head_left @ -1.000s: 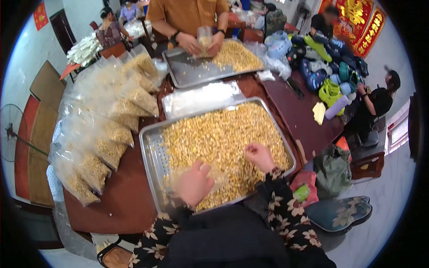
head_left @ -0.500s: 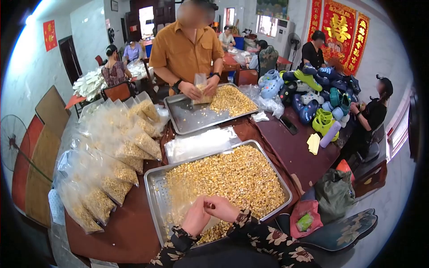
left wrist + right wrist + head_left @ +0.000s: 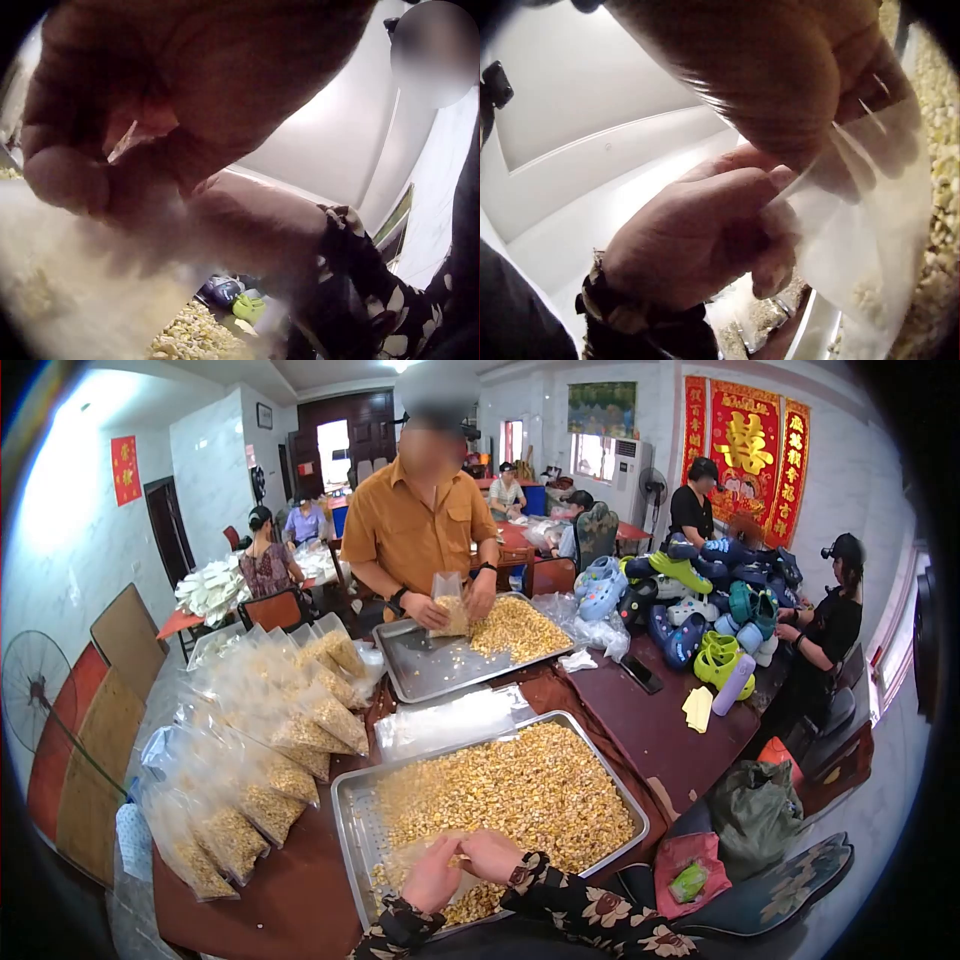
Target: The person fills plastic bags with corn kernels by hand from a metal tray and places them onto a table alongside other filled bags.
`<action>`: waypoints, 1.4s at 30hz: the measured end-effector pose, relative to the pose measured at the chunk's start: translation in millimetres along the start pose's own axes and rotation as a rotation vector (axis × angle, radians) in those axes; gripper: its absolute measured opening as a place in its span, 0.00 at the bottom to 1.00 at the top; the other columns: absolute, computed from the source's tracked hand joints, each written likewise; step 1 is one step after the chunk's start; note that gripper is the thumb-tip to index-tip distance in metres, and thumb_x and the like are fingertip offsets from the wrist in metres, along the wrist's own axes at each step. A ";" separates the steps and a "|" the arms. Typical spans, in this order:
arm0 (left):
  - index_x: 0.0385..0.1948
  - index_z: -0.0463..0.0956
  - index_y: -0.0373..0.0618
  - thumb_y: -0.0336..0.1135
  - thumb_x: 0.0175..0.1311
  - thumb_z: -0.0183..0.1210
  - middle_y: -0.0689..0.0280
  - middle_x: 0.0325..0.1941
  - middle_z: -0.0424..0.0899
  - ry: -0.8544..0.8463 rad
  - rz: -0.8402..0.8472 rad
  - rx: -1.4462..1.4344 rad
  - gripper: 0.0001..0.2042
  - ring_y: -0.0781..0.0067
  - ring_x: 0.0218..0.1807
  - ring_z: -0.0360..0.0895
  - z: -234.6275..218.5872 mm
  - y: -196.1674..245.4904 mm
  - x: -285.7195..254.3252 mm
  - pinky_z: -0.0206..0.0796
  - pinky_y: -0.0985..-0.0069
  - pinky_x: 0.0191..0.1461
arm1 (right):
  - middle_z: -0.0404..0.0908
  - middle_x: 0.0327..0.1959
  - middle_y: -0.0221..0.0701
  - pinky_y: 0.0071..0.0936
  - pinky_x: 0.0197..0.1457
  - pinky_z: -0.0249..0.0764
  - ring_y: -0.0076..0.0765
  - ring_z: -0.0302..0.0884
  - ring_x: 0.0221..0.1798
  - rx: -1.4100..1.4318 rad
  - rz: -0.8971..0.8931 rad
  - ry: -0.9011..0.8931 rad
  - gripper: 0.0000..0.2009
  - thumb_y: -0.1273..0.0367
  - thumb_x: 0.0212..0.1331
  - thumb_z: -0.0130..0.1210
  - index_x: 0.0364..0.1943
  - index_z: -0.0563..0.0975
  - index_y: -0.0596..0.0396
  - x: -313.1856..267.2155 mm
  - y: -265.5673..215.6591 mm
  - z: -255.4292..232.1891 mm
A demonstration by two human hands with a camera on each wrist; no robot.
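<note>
Over the near edge of a perforated metal tray (image 3: 350, 830) heaped with yellow corn kernels (image 3: 530, 780), my two hands meet. My left hand (image 3: 433, 875) and right hand (image 3: 492, 855) both pinch the top of a clear plastic bag (image 3: 855, 232). In the right wrist view some kernels show low in the bag, and the right hand's fingers (image 3: 896, 150) lie behind its film. The left wrist view has the left thumb and fingers curled close together at the bag's top, partly in shadow, with the right hand (image 3: 247, 217) just beyond.
Filled bags (image 3: 270, 760) stand in rows on the left. Flat empty bags (image 3: 450, 720) lie behind the tray. Across the table a person (image 3: 430, 520) holds a bag over a second tray (image 3: 400, 670). Shoes (image 3: 690, 600), a phone (image 3: 640, 674) and a purple bottle (image 3: 735, 685) are on the right.
My right hand has moved left from above the kernels to join the left hand at the bag's top. The head view has tilted up, showing more of the room.
</note>
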State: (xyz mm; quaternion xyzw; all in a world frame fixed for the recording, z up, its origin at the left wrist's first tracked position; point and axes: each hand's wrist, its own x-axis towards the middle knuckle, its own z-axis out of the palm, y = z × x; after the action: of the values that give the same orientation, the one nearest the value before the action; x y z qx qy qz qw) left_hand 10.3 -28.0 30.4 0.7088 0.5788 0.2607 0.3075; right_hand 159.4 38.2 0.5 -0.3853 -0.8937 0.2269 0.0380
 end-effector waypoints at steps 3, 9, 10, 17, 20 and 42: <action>0.54 0.67 0.38 0.30 0.54 0.50 0.46 0.60 0.68 -0.042 -0.077 0.062 0.22 0.46 0.55 0.71 0.3 10.0 1.1 0.65 0.63 0.57 | 0.78 0.33 0.41 0.44 0.39 0.72 0.49 0.77 0.38 -0.101 0.037 0.011 0.12 0.64 0.51 0.56 0.40 0.78 0.49 -15.0 -2.9 -5.1; 0.47 0.72 0.42 0.32 0.54 0.50 0.45 0.59 0.68 -0.008 -0.048 0.030 0.17 0.47 0.54 0.72 4.3 -2.8 -5.0 0.66 0.61 0.56 | 0.73 0.30 0.37 0.42 0.38 0.69 0.48 0.73 0.36 -0.169 0.126 0.526 0.11 0.62 0.48 0.60 0.37 0.80 0.44 -35.5 -9.0 8.0; 0.44 0.73 0.42 0.32 0.55 0.50 0.45 0.57 0.70 -0.025 -0.012 0.020 0.14 0.46 0.53 0.72 7.6 -11.6 -6.5 0.66 0.61 0.55 | 0.76 0.29 0.40 0.42 0.38 0.71 0.52 0.74 0.33 -0.158 0.094 0.498 0.15 0.63 0.48 0.58 0.42 0.79 0.46 -34.4 -5.0 14.0; 0.31 0.77 0.41 0.35 0.58 0.49 0.51 0.38 0.80 -0.022 -0.060 0.085 0.10 0.48 0.38 0.77 -8.6 -22.9 -24.9 0.70 0.59 0.42 | 0.76 0.24 0.41 0.38 0.41 0.71 0.48 0.75 0.33 0.379 0.208 0.124 0.16 0.68 0.50 0.57 0.44 0.77 0.58 -20.6 -41.2 17.7; 0.30 0.77 0.43 0.36 0.57 0.50 0.53 0.33 0.80 -0.021 -0.194 0.184 0.09 0.49 0.34 0.77 -30.9 -15.8 -27.9 0.69 0.58 0.39 | 0.77 0.31 0.42 0.38 0.41 0.71 0.48 0.75 0.36 0.372 0.171 0.145 0.18 0.71 0.49 0.56 0.47 0.76 0.58 -13.6 -61.9 9.6; 0.40 0.77 0.43 0.33 0.54 0.49 0.50 0.38 0.79 0.171 -0.391 0.268 0.13 0.46 0.42 0.76 -29.3 25.7 -57.5 0.68 0.57 0.47 | 0.75 0.39 0.39 0.42 0.42 0.72 0.49 0.75 0.41 0.281 -0.033 0.112 0.16 0.69 0.53 0.47 0.47 0.77 0.43 -28.0 -47.9 11.2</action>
State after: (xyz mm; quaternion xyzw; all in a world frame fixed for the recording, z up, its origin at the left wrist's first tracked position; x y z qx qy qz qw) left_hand -5.1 -84.0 68.4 0.5933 0.7582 0.1762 0.2052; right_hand 144.1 -14.5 14.3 -0.3733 -0.8558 0.3275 0.1450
